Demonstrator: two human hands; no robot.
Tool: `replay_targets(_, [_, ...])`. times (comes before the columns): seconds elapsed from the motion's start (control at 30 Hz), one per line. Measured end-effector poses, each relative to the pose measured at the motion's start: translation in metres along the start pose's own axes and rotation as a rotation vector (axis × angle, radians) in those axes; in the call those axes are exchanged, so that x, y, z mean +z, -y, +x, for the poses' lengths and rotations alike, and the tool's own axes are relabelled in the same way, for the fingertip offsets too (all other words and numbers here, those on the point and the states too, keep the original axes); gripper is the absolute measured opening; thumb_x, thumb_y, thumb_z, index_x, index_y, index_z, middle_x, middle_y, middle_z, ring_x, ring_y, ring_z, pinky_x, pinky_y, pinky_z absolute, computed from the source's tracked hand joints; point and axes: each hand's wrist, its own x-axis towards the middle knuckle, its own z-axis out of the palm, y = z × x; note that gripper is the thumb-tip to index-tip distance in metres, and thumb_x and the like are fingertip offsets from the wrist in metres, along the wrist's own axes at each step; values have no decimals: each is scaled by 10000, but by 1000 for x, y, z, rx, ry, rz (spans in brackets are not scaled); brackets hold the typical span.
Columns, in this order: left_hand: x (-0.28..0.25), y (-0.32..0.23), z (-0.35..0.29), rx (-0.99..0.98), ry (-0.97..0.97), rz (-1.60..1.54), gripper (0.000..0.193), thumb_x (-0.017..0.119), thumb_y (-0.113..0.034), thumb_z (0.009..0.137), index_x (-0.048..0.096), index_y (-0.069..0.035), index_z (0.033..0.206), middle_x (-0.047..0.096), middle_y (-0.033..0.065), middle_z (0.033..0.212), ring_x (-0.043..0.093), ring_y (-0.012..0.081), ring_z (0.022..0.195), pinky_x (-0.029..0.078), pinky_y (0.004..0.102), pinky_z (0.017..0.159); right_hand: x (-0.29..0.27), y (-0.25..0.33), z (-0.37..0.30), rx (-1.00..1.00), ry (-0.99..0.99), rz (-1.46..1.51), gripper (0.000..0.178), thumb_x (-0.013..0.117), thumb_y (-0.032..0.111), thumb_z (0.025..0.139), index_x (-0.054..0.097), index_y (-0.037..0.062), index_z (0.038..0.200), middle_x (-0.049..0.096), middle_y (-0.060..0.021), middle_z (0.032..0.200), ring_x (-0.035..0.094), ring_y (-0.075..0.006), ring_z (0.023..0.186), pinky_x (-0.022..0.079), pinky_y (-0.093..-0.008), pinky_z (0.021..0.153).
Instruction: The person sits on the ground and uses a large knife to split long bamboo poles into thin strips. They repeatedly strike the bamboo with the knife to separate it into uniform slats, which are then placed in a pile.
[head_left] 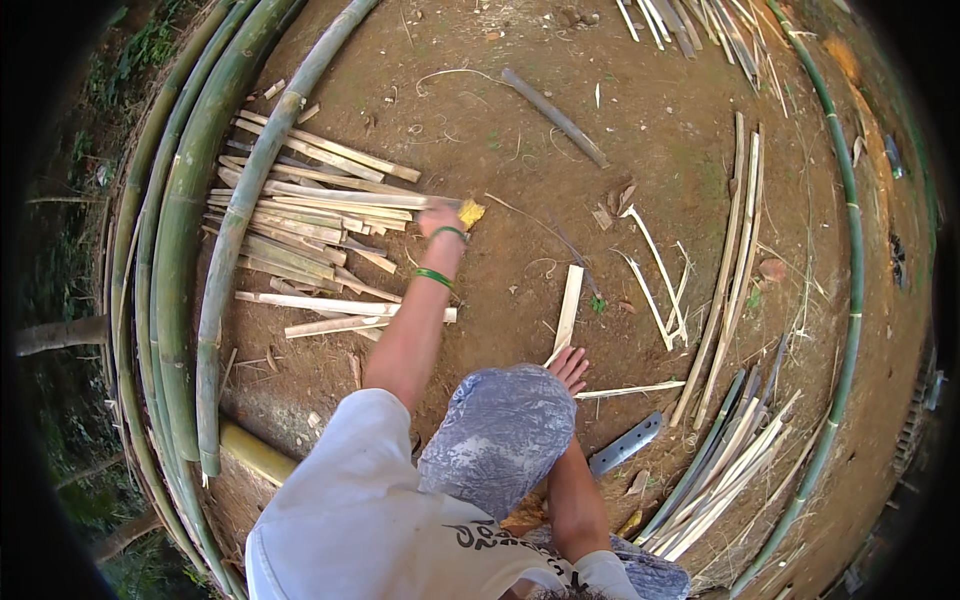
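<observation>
My left hand [441,217], with green bands on its wrist and forearm, reaches to the near ends of pale split bamboo strips [350,196]. Motion smears its fingers, so whether they grip a strip cannot be told. A yellow leaf [470,212] shows just past it. Beside my raised knee [500,425], my right hand [568,370] has its fingers spread, low over the ground. One wide bamboo strip [568,308] lies right by those fingers, its lower end partly hidden by the knee. A broad machete blade [627,444] rests on the dirt near my right forearm.
Thick green bamboo poles [185,240] run along the left, one pole [245,200] crossing the strips. Long slats [735,270] and a strip bundle [725,475] lie at the right, before a curved green pole [855,260]. A grey stick [555,117] lies farther off.
</observation>
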Motion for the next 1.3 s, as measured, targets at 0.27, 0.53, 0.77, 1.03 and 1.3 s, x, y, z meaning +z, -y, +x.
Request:
replay_targets(0.27, [-19,70,-172,-176,662,-280,271,637,-325,986,548,-127,823,483,-41,639,422,79,511,334,242,455,-119,21,-4,-25,-75,376,873,691,519,838,388,-28,1447,267,-299,1544,213,-483,1457,114,-679,1152])
replay_targets(0.53, [-74,101,-243,447,626,520,295,729,-242,926,623,-33,1104,577,2,783,546,88,690,478,270,596,-171,126,35,-593,-77,-95,594,640,486,878,612,29,1257,612,-205,1284,533,-309,1283,253,-567,1161])
replay_targets(0.77, [-108,88,-301,495,1475,522,351,728,-227,921,611,-24,1182,602,13,843,570,102,733,498,282,642,-177,70,45,-475,42,-80,302,654,141,811,630,71,1103,697,-182,859,697,-382,801,556,-481,682])
replay_targets(1.03, [-128,127,-227,148,1481,387,677,750,-168,874,413,-62,1451,595,74,1134,594,159,918,516,338,829,-237,-81,-66,-157,-396,302,709,730,-21,700,434,116,1330,652,-150,941,668,-366,838,539,-466,728])
replay_targets(1.3, [-34,101,-295,406,2091,353,756,705,-317,921,271,-33,1471,467,152,1376,510,201,1194,447,390,980,-211,-44,-70,0,-652,530,721,730,-25,714,404,69,1349,654,-153,854,681,-372,762,532,-447,673])
